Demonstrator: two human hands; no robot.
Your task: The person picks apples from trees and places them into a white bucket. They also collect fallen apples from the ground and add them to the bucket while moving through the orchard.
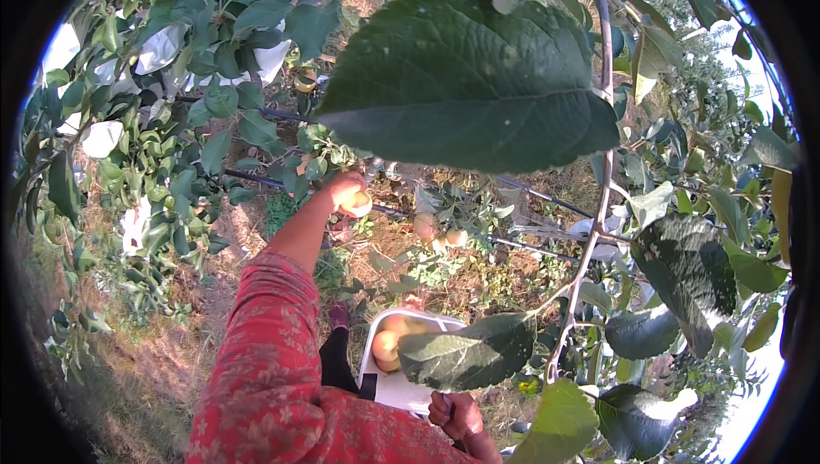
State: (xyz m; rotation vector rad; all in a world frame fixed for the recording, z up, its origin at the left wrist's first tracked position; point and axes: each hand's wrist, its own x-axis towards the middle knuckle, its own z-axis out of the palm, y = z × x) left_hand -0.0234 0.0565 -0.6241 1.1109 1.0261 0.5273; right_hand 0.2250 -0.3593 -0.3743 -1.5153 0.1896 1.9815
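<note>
My left hand (345, 188), reached out ahead in a red patterned sleeve, is closed around a pale yellow-pink apple (359, 204) among the leaves. The fingertips on its far side are partly hidden. Low in the view, my right hand (458, 417) is closed in a fist on a dark handle (446, 404) at the near edge of a white bucket (367, 353). Inside the bucket lie a few apples (386, 348). A leaf covers part of the bucket's right side.
Two pale apples (456, 237) hang ahead, right of my left hand. A large leaf (478, 88) and a branch (605, 156) stand close in front. Dark pipes (538, 195) run across. White bags (102, 138) hang in the foliage at left.
</note>
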